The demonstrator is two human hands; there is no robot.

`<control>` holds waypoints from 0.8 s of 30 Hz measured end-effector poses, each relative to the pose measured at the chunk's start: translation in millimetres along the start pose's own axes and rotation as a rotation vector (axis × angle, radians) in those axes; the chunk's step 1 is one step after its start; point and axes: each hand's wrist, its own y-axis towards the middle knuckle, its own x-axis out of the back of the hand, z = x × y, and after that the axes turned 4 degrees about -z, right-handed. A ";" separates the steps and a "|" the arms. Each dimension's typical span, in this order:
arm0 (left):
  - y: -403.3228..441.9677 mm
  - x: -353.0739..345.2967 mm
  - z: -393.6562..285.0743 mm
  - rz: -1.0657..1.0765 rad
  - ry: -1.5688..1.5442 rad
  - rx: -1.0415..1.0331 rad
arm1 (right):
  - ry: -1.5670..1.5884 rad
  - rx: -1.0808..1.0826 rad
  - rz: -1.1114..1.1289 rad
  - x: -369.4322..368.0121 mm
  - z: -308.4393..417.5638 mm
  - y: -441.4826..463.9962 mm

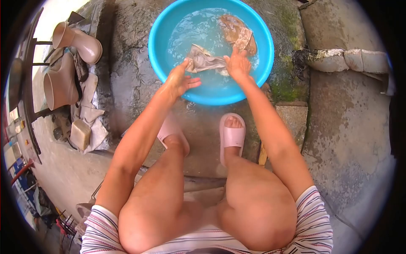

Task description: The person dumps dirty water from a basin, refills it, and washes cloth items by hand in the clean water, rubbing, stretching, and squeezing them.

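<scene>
A wet greyish-white cloth is stretched between my two hands, over the water in a round blue basin. My left hand pinches the cloth's left end between thumb and forefinger, its other fingers loosely spread. At the right end, my right hand grips the cloth, with the fingers partly hidden. A brown cloth or garment with a pale patterned band lies in the cloudy water at the basin's upper right, just beyond my right hand. What the grey cloth is exactly, I cannot tell.
Beige rubber boots stand at the left, near a block of soap on a rag. A pale pipe runs along the right. My feet in pink slippers rest on wet concrete before the basin.
</scene>
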 end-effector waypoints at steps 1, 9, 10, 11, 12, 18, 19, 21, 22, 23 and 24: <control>2.9 0.3 1.0 -0.008 -0.027 -0.011 | 0.030 0.073 0.127 -5.9 15.5 -11.6; -4.6 -3.9 -10.2 -0.070 -0.121 -0.027 | 0.047 0.165 0.623 -14.7 14.9 -1.6; -5.2 -7.6 -12.1 -0.089 -0.108 0.034 | 0.313 0.289 0.492 -16.4 18.9 -4.6; -7.7 -9.2 -10.5 -0.113 -0.102 0.103 | 0.573 0.411 0.366 -17.9 23.1 -12.9; -1.1 -4.3 -7.0 -0.114 -0.120 0.107 | 0.726 0.468 0.321 -6.6 33.0 -25.2; 10.1 16.7 -0.4 0.483 0.222 -0.385 | 0.900 0.681 0.226 60.4 89.5 -80.8; 6.5 9.5 0.2 0.484 0.227 -0.384 | 1.034 0.656 0.104 55.2 88.9 -76.1; 3.6 -4.7 7.9 0.216 -0.057 -0.248 | 1.040 0.440 -0.092 29.4 76.1 -56.7; 0.8 -15.6 12.1 0.081 -0.199 -0.179 | 1.039 0.440 -0.092 21.6 66.0 -45.9; -26.1 -37.2 14.0 0.046 -0.145 -0.210 | 1.107 0.223 -0.115 17.1 58.7 -38.5; -32.3 -36.1 10.9 0.048 -0.146 -0.214 | 1.165 0.010 -0.140 20.4 58.3 -34.0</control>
